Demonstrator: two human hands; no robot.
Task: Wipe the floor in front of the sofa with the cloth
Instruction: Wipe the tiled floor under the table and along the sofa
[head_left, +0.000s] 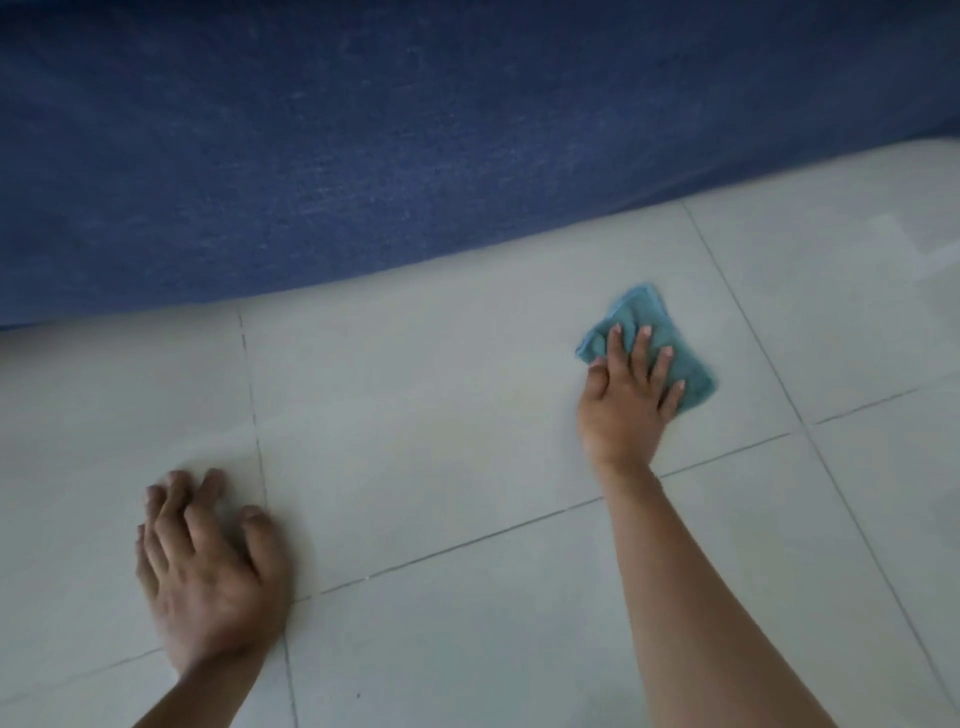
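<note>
Cloth (675, 353), teal and folded small, lay flat on the pale tiled floor (441, 415), a little out from the front edge of the blue sofa (363, 156) and toward the sofa's right end as seen from the head camera. The right hand (626, 410) pressed down on it, palm low, with the fingers (644, 348) spread and extended across the fabric rather than curled around it, so the cloth was pinned under an open hand, not gripped. The thumb sat at the cloth's near-left edge. Farther from the sofa and toward its left end, the left hand (208, 571) was planted on the bare tile, fingers splayed and released, holding nothing, beside a grout line that ran toward the sofa. Both forearms reached in from the bottom of the view. The sofa's fabric base met the floor along a curving line, with the cloth clear of it, not touching.
</note>
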